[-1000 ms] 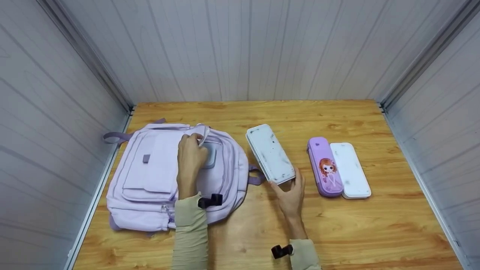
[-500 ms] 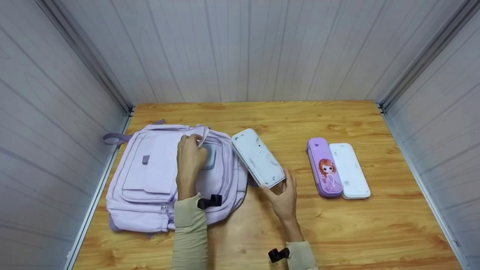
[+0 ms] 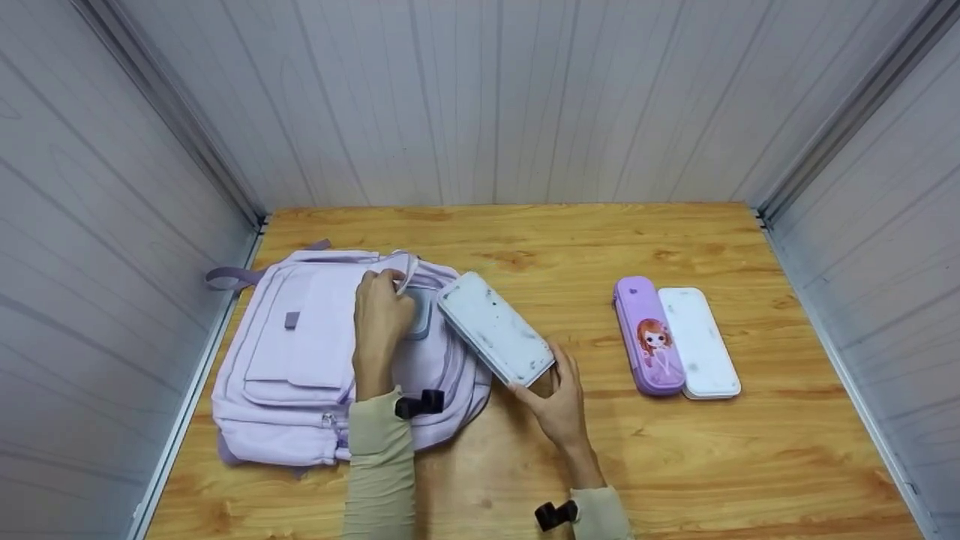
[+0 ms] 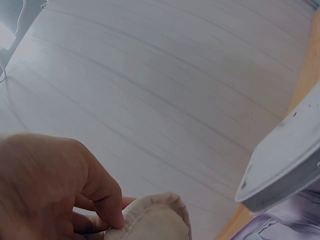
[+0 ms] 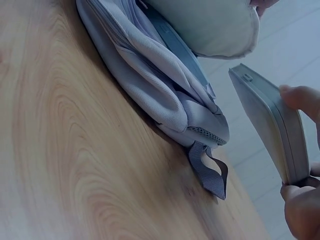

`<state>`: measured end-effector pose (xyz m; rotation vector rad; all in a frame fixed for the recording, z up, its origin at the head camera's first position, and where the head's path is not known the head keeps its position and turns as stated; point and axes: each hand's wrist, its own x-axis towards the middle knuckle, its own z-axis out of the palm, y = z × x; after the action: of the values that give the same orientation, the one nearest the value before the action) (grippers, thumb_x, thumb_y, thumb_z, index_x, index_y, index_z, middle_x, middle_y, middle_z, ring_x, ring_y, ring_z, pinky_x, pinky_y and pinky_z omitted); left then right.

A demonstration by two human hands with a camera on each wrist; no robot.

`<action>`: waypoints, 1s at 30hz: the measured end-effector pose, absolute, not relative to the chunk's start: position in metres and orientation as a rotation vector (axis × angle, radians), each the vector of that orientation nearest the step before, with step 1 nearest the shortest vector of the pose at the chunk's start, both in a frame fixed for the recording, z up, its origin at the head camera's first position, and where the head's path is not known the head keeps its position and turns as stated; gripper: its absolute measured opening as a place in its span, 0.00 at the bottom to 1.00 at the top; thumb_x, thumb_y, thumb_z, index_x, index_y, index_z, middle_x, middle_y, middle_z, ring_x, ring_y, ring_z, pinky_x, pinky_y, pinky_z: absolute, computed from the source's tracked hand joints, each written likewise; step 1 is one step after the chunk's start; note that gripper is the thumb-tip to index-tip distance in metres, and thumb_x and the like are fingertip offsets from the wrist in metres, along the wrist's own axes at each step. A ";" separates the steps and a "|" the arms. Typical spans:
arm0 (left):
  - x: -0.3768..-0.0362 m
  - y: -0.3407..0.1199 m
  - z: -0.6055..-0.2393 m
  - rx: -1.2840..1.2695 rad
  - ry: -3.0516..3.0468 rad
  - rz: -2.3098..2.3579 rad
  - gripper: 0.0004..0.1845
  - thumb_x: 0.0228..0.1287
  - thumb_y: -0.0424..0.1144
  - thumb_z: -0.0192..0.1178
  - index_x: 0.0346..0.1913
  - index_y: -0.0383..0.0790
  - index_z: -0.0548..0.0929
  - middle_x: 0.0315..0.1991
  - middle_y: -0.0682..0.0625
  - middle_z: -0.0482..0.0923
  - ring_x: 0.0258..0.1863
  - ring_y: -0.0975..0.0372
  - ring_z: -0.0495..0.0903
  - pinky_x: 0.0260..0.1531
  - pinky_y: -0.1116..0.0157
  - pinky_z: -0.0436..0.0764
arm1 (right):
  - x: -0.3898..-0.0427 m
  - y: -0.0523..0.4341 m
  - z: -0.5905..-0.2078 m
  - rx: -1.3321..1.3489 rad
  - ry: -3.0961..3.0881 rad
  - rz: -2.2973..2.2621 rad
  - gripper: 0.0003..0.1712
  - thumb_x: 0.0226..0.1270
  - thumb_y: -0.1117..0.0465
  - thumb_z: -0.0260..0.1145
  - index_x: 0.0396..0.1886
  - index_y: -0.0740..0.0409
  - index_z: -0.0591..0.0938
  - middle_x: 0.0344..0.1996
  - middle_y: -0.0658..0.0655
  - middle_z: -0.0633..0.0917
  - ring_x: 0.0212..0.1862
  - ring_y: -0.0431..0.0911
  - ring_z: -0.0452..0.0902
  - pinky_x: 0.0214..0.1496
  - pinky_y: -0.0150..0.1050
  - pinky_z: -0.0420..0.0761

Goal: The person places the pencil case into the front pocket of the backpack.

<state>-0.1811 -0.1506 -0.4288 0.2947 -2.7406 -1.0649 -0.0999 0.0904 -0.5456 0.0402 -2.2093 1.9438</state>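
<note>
A: Sleeves come in at the near edge, both beige, each with a black clip at the wrist. The right hand (image 3: pixel 561 397) sits just past them over the table (image 3: pixel 675 465). What is it doing?

B: It pinches the near end of a white case (image 3: pixel 495 328), thumb on one side and fingers curled on the other. The case is lifted and tilted, its far end over the right side of the backpack (image 3: pixel 300 360). The right wrist view shows the case (image 5: pixel 272 127) edge-on above the bag, with fingertips (image 5: pixel 295 95) on its rim.

A: And the left hand (image 3: pixel 380 322)?

B: It lies on top of the backpack, fingers curled round the edge of a pale flap (image 3: pixel 401 271) and holding it up. The left wrist view shows the fingers (image 4: pixel 107 200) gripping that fabric edge, with the case coming in from the right. Under the flap a grey-blue patch shows.

A: Where does the bag lie?

B: Flat on the left side of the table, close to the left wall, a strap loop at its far left corner.

A: Anything on the right?

B: A purple case (image 3: pixel 649 335) with a cartoon girl, and a white lid (image 3: pixel 699 343) touching its right side, well apart from the hands. Pale panel walls stand beyond the far edge.
</note>
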 end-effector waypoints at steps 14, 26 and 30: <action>-0.180 -0.151 -0.428 0.285 -2.745 -1.058 0.22 0.51 0.26 0.47 0.50 0.28 0.81 0.43 0.34 0.76 0.47 0.44 0.75 0.51 0.51 0.70 | -0.099 0.087 -0.561 0.323 -2.247 2.032 0.51 0.45 0.67 0.78 0.70 0.65 0.62 0.66 0.69 0.64 0.71 0.57 0.57 0.71 0.40 0.56; -0.180 -0.150 -0.428 0.302 -2.739 -1.056 0.21 0.52 0.27 0.48 0.49 0.28 0.81 0.42 0.35 0.77 0.47 0.44 0.75 0.51 0.52 0.71 | -0.098 0.083 -0.571 0.504 -2.250 2.068 0.53 0.42 0.68 0.78 0.69 0.68 0.61 0.67 0.68 0.64 0.71 0.64 0.55 0.71 0.31 0.54; -0.180 -0.150 -0.428 0.298 -2.735 -1.057 0.21 0.52 0.27 0.48 0.49 0.28 0.81 0.42 0.35 0.76 0.47 0.44 0.75 0.51 0.51 0.71 | -0.091 0.080 -0.553 0.557 -2.328 1.972 0.52 0.43 0.69 0.78 0.68 0.70 0.62 0.66 0.68 0.65 0.69 0.64 0.59 0.71 0.35 0.56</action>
<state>-0.1799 -0.1498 -0.4276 0.2976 -2.7348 -1.0570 -0.0915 0.0803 -0.5526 0.5568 -2.3282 1.9719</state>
